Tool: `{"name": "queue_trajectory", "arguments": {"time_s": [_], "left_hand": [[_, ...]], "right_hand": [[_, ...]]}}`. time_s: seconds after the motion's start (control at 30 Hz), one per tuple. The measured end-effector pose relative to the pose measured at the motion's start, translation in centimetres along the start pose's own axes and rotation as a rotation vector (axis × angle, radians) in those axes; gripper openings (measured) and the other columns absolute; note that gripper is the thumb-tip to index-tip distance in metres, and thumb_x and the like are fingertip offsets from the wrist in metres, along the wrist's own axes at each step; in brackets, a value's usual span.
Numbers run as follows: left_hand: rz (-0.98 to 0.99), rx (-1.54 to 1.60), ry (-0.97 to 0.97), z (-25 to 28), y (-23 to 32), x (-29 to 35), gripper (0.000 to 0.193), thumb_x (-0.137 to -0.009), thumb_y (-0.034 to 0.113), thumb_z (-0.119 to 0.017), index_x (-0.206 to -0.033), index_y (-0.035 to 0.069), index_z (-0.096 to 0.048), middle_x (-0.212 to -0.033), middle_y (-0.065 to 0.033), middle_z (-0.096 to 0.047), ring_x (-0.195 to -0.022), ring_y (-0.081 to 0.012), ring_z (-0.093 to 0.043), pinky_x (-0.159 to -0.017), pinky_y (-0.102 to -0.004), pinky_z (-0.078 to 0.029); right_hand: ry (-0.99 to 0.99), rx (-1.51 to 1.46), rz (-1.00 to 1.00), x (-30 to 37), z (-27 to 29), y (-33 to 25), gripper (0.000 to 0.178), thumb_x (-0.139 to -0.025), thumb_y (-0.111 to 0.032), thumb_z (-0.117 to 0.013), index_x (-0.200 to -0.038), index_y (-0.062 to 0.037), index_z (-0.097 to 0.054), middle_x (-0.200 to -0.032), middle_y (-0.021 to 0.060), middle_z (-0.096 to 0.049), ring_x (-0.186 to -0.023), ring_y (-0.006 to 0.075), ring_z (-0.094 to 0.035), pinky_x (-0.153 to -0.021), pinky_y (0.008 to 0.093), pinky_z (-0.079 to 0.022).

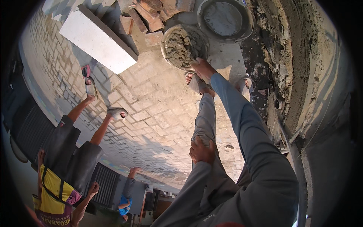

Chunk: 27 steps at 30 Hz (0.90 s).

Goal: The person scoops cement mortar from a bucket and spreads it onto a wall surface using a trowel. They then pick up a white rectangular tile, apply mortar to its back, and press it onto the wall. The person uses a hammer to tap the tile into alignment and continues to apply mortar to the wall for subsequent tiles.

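A round bucket (163,47) holds a heap of wet grey mortar (183,45). My right hand (203,69) is closed at its near right rim, fingers curled over the edge; whether a tool is also in the hand is hidden. Bent over my trouser knee (204,130), my left hand (202,151) rests with its fingers wrapped round the cloth. A sandalled foot (196,81) of mine stands just below the bucket. Behind and to the right of the bucket is a wider round tub (247,26) with greyish liquid in it.
A long white block (98,41) lies at the upper left, beside broken red bricks (151,19). Rough masonry with a mortar strip (297,64) runs along the right. On the paving (159,98), a person in dark shorts (85,162) stands left; another in blue (124,204) is farther off.
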<state>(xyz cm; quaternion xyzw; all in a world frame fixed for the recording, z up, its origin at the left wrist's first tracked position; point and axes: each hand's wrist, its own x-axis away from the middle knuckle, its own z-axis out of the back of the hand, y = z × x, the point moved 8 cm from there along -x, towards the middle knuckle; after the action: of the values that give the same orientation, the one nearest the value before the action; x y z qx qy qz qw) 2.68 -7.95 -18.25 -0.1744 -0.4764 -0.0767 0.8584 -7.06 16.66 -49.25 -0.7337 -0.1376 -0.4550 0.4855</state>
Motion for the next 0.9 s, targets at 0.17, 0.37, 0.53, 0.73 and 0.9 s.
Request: {"name": "queue_trajectory", "arguments": {"time_s": [0.17,0.37,0.53,0.73,0.9], "left_hand": [[-0.030,-0.091,-0.042,-0.6,0.9,0.1,0.080,-0.087,0.053,-0.066,-0.147,0.006,-0.044,-0.140,-0.0248,-0.050,-0.120,-0.0431,-0.056,-0.103,-0.0542,-0.043],[-0.052,-0.159,-0.051,-1.0,1.3,0.0,0.078,-0.087,0.052,-0.065,-0.147,0.007,-0.041,-0.137,-0.0245,-0.050,-0.120,-0.0435,-0.055,-0.102,-0.0544,-0.043],[-0.044,-0.241,-0.063,0.3,1.7,-0.7,0.082,-0.086,0.056,-0.063,-0.148,0.007,-0.043,-0.139,-0.0240,-0.051,-0.121,-0.0435,-0.056,-0.102,-0.0523,-0.045],[-0.106,-0.335,-0.081,-0.6,3.6,0.4,0.082,-0.088,0.057,-0.059,-0.148,0.004,-0.041,-0.137,-0.0284,-0.051,-0.122,-0.0451,-0.056,-0.103,-0.0521,-0.046],[-0.141,-0.424,-0.030,0.6,4.4,0.4,0.083,-0.088,0.058,-0.058,-0.148,0.004,-0.041,-0.135,-0.0296,-0.052,-0.120,-0.0457,-0.057,-0.101,-0.0518,-0.047]], "right_hand": [[-0.108,-0.144,-0.038,4.8,1.5,0.1,0.048,-0.095,-0.028,-0.062,-0.124,0.0088,-0.051,-0.062,0.0071,-0.056,-0.047,0.0142,-0.052,-0.045,0.0329,-0.043],[-0.164,-0.061,0.017,6.5,3.0,-0.4,0.063,-0.095,-0.033,-0.064,-0.138,0.0088,-0.045,-0.068,0.0048,-0.054,-0.052,0.0109,-0.049,-0.047,0.0310,-0.041],[-0.145,-0.045,-0.005,8.3,4.6,-1.2,0.053,-0.092,-0.033,-0.064,-0.126,0.0070,-0.055,-0.073,0.0111,-0.066,-0.048,0.0148,-0.055,-0.045,0.0335,-0.044],[-0.318,-0.093,0.114,14.3,7.4,-3.6,0.078,-0.096,-0.038,-0.062,-0.151,0.0098,-0.033,-0.075,0.0102,-0.060,-0.059,0.0163,-0.054,-0.051,0.0337,-0.044],[-0.166,-0.209,0.120,19.6,14.2,-2.3,0.072,-0.098,-0.042,-0.059,-0.148,0.0053,-0.038,-0.077,0.0086,-0.062,-0.056,0.0144,-0.056,-0.049,0.0312,-0.044]]}}
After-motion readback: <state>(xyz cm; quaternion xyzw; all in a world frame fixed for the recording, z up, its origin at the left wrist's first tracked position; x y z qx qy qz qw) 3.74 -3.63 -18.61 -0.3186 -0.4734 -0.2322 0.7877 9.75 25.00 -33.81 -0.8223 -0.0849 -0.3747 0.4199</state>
